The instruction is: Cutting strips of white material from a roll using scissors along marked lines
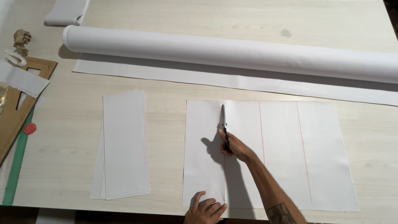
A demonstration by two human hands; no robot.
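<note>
We see the right hand [233, 146] grasping scissors [223, 122], their blades pointing far along a cut in the white fabric sheet [282, 153], which lies on the wooden table [166, 89] and bears 2 red lines on its right part. The left hand [205, 210] rests released, fingers spread, on the sheet's near edge. To the left lies a stack of cut strips [124, 145]; beyond, a white fabric roll [232, 52].

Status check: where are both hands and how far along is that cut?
Right hand gripping scissors, blades nearing the far edge of white sheet. Left hand flat on the sheet's near edge. Cut strips stacked to the left, clear of the blades.
</note>
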